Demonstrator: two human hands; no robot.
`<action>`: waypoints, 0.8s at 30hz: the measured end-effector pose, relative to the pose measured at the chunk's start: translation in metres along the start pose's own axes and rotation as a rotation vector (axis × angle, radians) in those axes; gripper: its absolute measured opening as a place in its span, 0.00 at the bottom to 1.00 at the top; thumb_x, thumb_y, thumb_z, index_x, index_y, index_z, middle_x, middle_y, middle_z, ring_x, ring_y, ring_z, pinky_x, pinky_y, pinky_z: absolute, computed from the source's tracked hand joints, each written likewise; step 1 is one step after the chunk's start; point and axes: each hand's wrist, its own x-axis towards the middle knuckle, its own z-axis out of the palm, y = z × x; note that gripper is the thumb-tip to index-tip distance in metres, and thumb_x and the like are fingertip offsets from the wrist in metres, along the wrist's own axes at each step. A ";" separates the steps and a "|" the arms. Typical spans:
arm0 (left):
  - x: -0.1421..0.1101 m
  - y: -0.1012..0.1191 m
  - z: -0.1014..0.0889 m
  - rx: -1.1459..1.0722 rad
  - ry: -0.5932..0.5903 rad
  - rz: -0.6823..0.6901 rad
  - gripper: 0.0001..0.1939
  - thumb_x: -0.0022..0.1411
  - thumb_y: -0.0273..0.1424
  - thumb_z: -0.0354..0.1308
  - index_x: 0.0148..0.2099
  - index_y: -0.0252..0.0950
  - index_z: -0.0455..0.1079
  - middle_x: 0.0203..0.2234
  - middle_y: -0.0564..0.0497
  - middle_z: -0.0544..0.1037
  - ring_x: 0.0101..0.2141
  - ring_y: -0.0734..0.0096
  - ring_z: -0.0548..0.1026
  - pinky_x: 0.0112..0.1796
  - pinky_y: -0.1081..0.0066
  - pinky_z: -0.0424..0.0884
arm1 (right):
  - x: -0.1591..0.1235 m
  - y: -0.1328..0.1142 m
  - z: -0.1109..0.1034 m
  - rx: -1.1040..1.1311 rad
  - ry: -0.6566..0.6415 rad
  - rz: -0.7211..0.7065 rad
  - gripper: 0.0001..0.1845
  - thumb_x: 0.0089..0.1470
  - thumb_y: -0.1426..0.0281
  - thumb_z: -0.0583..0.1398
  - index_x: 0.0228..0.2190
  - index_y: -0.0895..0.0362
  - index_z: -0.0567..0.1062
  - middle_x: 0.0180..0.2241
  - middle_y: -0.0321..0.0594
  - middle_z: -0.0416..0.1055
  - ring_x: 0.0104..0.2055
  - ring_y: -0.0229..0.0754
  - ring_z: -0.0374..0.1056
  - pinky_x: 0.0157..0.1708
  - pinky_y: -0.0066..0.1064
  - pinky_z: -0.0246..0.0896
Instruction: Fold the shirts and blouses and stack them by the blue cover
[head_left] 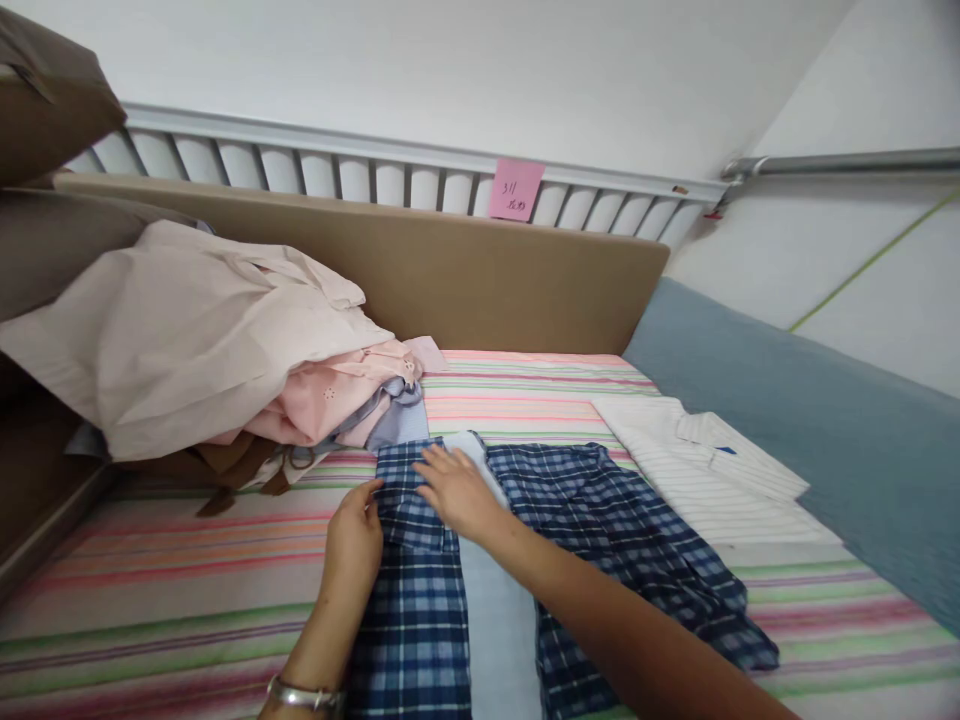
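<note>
On the striped sheet (pixel 187 570), the blue plaid garment (pixel 416 620) lies beneath the spread fingers (pixel 442 464) of the right hand (pixel 463 490) and at the narrowed fingers of the left hand (pixel 354 538), whose grip cannot be determined, while a pink note (pixel 516 190) on the radiator (pixel 352 180) beyond them reads "311" above illegible characters.

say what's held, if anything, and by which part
The left hand touches the left edge of the blue plaid shirt; whether it pinches there can't be told. The right hand rests open on top, gripping nothing.
</note>
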 end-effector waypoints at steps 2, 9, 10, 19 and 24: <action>0.004 -0.007 -0.006 0.028 -0.025 -0.064 0.16 0.54 0.27 0.48 0.43 0.35 0.71 0.39 0.43 0.78 0.38 0.63 0.75 0.42 0.64 0.69 | -0.004 0.010 -0.003 -0.047 0.008 0.157 0.19 0.57 0.68 0.54 0.51 0.57 0.69 0.58 0.49 0.60 0.61 0.49 0.51 0.59 0.48 0.43; 0.016 -0.030 -0.035 -0.029 -0.290 -0.347 0.01 0.44 0.28 0.55 0.22 0.37 0.67 0.13 0.55 0.71 0.16 0.75 0.67 0.21 0.75 0.62 | -0.042 -0.021 -0.021 0.159 0.004 0.002 0.16 0.54 0.65 0.58 0.46 0.52 0.72 0.49 0.41 0.69 0.51 0.44 0.63 0.51 0.38 0.55; 0.014 -0.030 -0.036 -0.024 -0.322 -0.364 0.03 0.43 0.29 0.56 0.20 0.37 0.66 0.12 0.55 0.70 0.15 0.75 0.66 0.19 0.75 0.60 | -0.046 -0.029 -0.018 0.156 -0.030 -0.051 0.18 0.52 0.63 0.60 0.46 0.51 0.71 0.51 0.41 0.68 0.52 0.45 0.62 0.52 0.39 0.54; -0.003 -0.023 -0.022 0.018 -0.429 -0.358 0.06 0.36 0.30 0.62 0.16 0.37 0.67 0.08 0.57 0.66 0.14 0.76 0.63 0.18 0.76 0.55 | -0.022 -0.028 -0.018 0.045 -0.021 -0.055 0.08 0.57 0.72 0.53 0.33 0.55 0.73 0.34 0.39 0.72 0.40 0.40 0.66 0.44 0.34 0.55; 0.002 -0.020 -0.032 0.013 -0.450 -0.296 0.04 0.36 0.27 0.60 0.15 0.37 0.67 0.08 0.57 0.66 0.15 0.76 0.62 0.20 0.75 0.54 | -0.008 -0.028 -0.032 0.034 -0.022 -0.087 0.07 0.57 0.71 0.54 0.33 0.55 0.73 0.35 0.38 0.72 0.41 0.40 0.65 0.44 0.32 0.54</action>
